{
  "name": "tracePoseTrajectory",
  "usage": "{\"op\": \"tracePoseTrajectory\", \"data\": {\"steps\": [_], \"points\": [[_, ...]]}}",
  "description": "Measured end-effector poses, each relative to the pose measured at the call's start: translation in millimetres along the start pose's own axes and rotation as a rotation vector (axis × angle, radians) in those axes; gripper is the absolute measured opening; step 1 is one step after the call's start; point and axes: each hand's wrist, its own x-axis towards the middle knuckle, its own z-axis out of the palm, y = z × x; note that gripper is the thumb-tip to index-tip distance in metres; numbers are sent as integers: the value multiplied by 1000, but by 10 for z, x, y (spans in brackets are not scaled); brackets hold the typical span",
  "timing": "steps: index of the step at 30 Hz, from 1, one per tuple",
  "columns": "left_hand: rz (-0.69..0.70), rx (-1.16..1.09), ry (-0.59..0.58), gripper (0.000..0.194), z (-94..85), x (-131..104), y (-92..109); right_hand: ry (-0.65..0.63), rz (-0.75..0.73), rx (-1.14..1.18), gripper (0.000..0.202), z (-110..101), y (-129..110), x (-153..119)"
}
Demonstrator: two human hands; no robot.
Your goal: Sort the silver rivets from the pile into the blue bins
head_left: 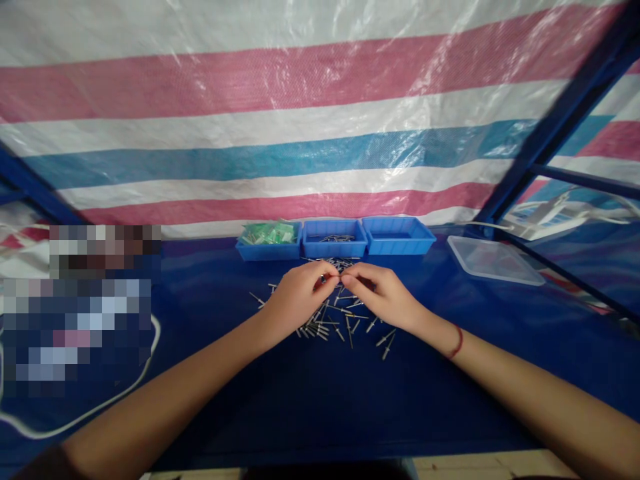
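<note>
Two hands meet mid-frame in the head cam view: L hand and R hand, each w/ thumb + forefinger pressed tog., tips touching the other hand's; may be smth tiny in the pinch, can't tell what. Main risk, IMO: a small part slips out and drops among the loose metal pins, hard to find again; cause wd be the tiny grip area + fingers blocking the view. 2nd risk: a wrist drags pins across the blue table, b/c both hands hang right over the scatter. As for where pins lie, w/ the fingertips as clock ctr: some just beyond at 12, most near at 5 to 7, a couple further out at approx 4, a few past L hand at 8 to 9. More sit in the mid bin at 12, behind the pile. L bin w/ green packets is at 10, R bin at 2. Clear lid lies approx 3, well apart; white cord approx 8, also well apart.
</note>
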Motion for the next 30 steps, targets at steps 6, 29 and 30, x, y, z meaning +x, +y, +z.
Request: {"op": "tracePoseTrajectory", "data": {"steps": [6, 29, 30], "points": [[-198, -487, 178, 16, 94, -237, -56, -60, 99, 230, 22, 137, -118, -38], [-189, -550, 216, 11, 109, -306, -108, 130, 174, 402, 15, 204, -165, -53], [-197, -553, 212, 11, 115, -303, -113, 137, 175, 404, 15, 206, -171, -56]]}}
